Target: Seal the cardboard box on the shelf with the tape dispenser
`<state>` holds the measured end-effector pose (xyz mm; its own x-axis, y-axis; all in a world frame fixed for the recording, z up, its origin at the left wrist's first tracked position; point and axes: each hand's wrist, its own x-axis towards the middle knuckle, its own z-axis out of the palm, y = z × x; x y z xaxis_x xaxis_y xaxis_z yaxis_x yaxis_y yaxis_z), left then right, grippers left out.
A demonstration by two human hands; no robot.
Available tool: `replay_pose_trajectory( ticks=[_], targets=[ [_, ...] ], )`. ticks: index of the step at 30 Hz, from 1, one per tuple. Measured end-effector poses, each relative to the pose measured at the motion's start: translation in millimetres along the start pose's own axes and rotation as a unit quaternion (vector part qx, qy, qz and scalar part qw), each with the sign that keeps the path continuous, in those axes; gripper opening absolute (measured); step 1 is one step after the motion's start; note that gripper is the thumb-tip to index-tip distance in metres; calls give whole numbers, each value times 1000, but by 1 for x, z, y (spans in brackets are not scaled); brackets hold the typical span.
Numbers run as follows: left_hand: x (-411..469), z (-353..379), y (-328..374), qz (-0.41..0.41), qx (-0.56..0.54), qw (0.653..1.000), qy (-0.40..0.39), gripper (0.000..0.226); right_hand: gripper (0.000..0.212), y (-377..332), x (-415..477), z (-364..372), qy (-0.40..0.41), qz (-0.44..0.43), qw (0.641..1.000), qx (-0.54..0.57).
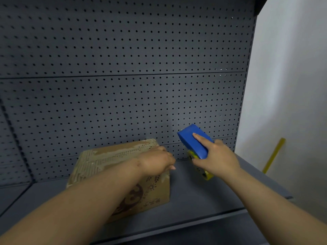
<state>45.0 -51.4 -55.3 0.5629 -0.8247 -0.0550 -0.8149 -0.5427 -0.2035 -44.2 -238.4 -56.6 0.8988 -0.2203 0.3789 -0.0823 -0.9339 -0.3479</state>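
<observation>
A brown cardboard box (113,160) with a dark printed logo on its front sits on the dark grey shelf (203,195). Worn tape strips cross its closed top. My left hand (157,160) rests palm down on the box's top right corner, fingers curled over the edge. To the right of the box, my right hand (217,158) grips a blue tape dispenser (193,140) with a yellow-green lower part, index finger stretched along its top. The dispenser is held in the air, apart from the box, tilted up toward the back panel.
A dark grey pegboard panel (123,85) forms the shelf's back. A white wall (286,85) stands to the right, with a yellow stick (274,154) leaning against it. The shelf's front lip (177,227) runs below the box.
</observation>
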Motion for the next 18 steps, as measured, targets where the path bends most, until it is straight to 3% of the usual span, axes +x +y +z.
replay_pose_trajectory(
  ticks=[8, 12, 15, 18],
  targets=[
    [-14, -10, 3, 27, -5, 999, -21, 34, 75, 4, 12, 25, -41, -40, 989, -138],
    [-17, -10, 4, 31, 23, 999, -29, 57, 77, 5, 17, 45, -58, -64, 978, -192],
    [-20, -7, 1, 25, 68, 997, 11, 79, 78, 10, 18, 63, -58, -108, 964, -235],
    [-30, -10, 2, -14, 36, 996, 74, 93, 81, 16, 16, 77, -94, -126, 948, -276]
  ],
)
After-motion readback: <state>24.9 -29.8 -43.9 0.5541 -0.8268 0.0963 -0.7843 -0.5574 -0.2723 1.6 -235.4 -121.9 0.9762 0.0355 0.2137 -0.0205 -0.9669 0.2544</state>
